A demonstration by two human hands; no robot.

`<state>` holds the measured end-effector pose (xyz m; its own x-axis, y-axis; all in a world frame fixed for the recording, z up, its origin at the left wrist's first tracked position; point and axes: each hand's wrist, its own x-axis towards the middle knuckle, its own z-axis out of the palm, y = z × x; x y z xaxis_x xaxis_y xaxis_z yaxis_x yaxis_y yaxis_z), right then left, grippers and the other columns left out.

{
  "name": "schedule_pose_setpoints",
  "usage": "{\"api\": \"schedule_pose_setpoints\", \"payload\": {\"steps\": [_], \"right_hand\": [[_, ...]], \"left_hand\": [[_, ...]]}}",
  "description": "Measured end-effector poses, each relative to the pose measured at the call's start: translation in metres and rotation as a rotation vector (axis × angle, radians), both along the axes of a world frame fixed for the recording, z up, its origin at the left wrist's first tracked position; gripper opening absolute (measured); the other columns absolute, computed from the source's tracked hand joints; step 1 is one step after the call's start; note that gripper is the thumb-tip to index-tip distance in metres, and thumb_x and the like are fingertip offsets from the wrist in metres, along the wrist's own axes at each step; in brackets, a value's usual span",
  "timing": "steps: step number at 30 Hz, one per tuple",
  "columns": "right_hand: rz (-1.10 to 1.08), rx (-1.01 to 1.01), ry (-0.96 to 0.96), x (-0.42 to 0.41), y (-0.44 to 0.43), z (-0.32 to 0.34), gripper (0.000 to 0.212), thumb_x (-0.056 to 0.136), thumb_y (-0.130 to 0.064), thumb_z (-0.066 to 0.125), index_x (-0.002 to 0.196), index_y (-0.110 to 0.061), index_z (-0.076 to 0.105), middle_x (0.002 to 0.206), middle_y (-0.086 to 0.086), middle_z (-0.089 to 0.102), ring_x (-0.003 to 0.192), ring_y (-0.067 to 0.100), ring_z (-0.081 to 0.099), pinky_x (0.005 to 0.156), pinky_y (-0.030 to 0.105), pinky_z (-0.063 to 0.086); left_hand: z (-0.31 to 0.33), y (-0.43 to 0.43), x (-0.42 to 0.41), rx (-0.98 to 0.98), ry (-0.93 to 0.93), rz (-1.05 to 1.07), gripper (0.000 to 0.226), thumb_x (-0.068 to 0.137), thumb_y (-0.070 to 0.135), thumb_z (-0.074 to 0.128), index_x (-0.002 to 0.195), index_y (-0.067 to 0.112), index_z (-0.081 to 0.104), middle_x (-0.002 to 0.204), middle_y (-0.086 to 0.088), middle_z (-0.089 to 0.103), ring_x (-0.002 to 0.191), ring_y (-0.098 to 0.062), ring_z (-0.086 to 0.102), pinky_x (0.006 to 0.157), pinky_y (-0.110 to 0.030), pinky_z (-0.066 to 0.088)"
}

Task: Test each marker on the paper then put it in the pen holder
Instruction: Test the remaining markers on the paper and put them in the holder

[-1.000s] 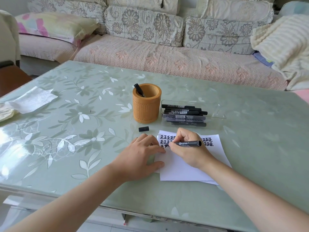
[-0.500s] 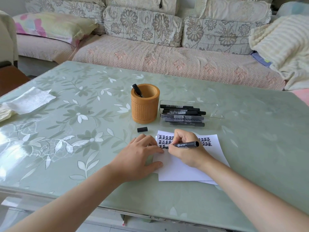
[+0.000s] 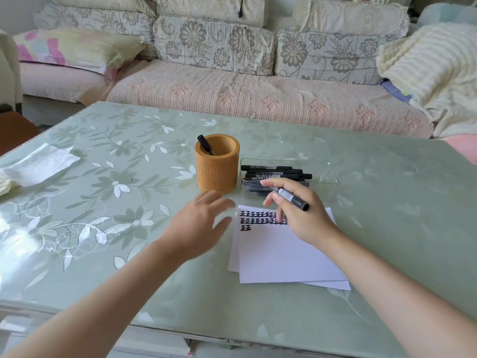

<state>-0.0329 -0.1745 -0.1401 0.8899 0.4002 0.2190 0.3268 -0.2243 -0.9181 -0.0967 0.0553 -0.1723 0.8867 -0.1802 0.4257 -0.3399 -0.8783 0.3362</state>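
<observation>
White paper (image 3: 281, 254) lies on the table with rows of black test marks along its top. My right hand (image 3: 299, 215) is lifted above the marks and grips a black marker (image 3: 290, 198) with its tail end pointing right. My left hand (image 3: 201, 223) hovers left of the paper, fingers spread, over the spot where the loose cap lay; the cap is hidden. The orange pen holder (image 3: 218, 166) stands behind my left hand with one marker (image 3: 205, 144) in it. A clear case (image 3: 289, 174) to its right holds several black markers.
A white tissue (image 3: 38, 164) lies at the table's left edge. A floral sofa (image 3: 232, 81) runs along the far side, with a cream blanket (image 3: 433, 73) at its right end. The table's near edge is just below my forearms.
My right hand has lifted the marker off the paper and turned it. My left hand has left the paper's edge and moved up and left toward the cap, which it now covers.
</observation>
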Motion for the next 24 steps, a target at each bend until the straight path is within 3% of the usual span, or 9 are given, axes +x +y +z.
{"api": "schedule_pose_setpoints", "payload": {"steps": [4,8,12,14,17,20,24], "right_hand": [[0.136,-0.073,0.079,0.005,-0.007,0.006,0.058,0.099,0.009,0.034,0.125,-0.038,0.056,0.101,0.003,0.066,0.066,0.02,0.061,0.054,0.029,0.042],[0.182,-0.041,0.21,0.008,-0.007,0.008,0.052,0.101,0.005,0.027,0.116,-0.026,0.066,0.097,0.007,0.056,0.072,0.025,0.064,0.058,0.036,0.049],[0.174,-0.175,0.092,0.009,-0.008,0.008,0.038,0.098,0.001,0.037,0.086,-0.03,0.056,0.086,0.001,0.05,0.06,0.02,0.058,0.057,0.034,0.045],[0.158,-0.263,0.004,0.01,-0.009,0.007,0.035,0.096,-0.003,0.047,0.091,-0.038,0.052,0.089,-0.003,0.054,0.059,0.021,0.056,0.06,0.033,0.047],[0.075,-0.362,-0.08,0.012,-0.011,0.004,0.038,0.089,-0.016,0.064,0.104,-0.049,0.055,0.096,-0.015,0.06,0.076,0.018,0.063,0.079,0.041,0.056],[-0.007,-0.487,-0.161,0.01,-0.011,0.007,0.026,0.086,-0.022,0.068,0.103,-0.042,0.067,0.1,-0.022,0.066,0.097,0.003,0.062,0.092,0.034,0.05],[-0.015,-0.533,-0.182,0.005,-0.01,0.012,0.022,0.088,-0.022,0.067,0.1,-0.04,0.071,0.101,-0.024,0.069,0.099,0.001,0.061,0.088,0.026,0.047]], "left_hand": [[-0.003,0.011,0.014,0.095,0.069,0.18,0.029,0.089,0.028,0.058,0.117,0.019,0.059,0.114,0.002,0.055,0.104,-0.022,0.047,0.083,-0.041,0.049],[-0.008,0.01,0.018,0.142,0.166,0.265,0.031,0.093,0.029,0.052,0.123,0.022,0.058,0.121,0.002,0.053,0.108,-0.023,0.045,0.085,-0.039,0.046],[-0.007,0.01,0.019,0.065,0.13,0.247,0.017,0.093,0.025,0.058,0.106,0.024,0.067,0.108,0.004,0.059,0.099,-0.022,0.049,0.078,-0.039,0.048],[-0.002,0.008,0.017,-0.02,0.082,0.219,0.015,0.091,0.023,0.062,0.105,0.024,0.068,0.1,0.006,0.062,0.091,-0.02,0.054,0.07,-0.035,0.048],[0.006,0.002,0.012,-0.14,0.057,0.181,0.019,0.09,0.024,0.065,0.108,0.027,0.067,0.094,0.012,0.062,0.078,-0.01,0.06,0.063,-0.03,0.049],[0.01,-0.004,0.008,-0.188,0.046,0.134,0.016,0.088,0.023,0.067,0.104,0.027,0.068,0.092,0.016,0.06,0.073,-0.003,0.059,0.063,-0.026,0.049],[0.013,-0.008,0.005,-0.197,0.029,0.077,0.013,0.089,0.023,0.067,0.1,0.029,0.068,0.089,0.018,0.057,0.073,0.0,0.058,0.06,-0.015,0.043]]}}
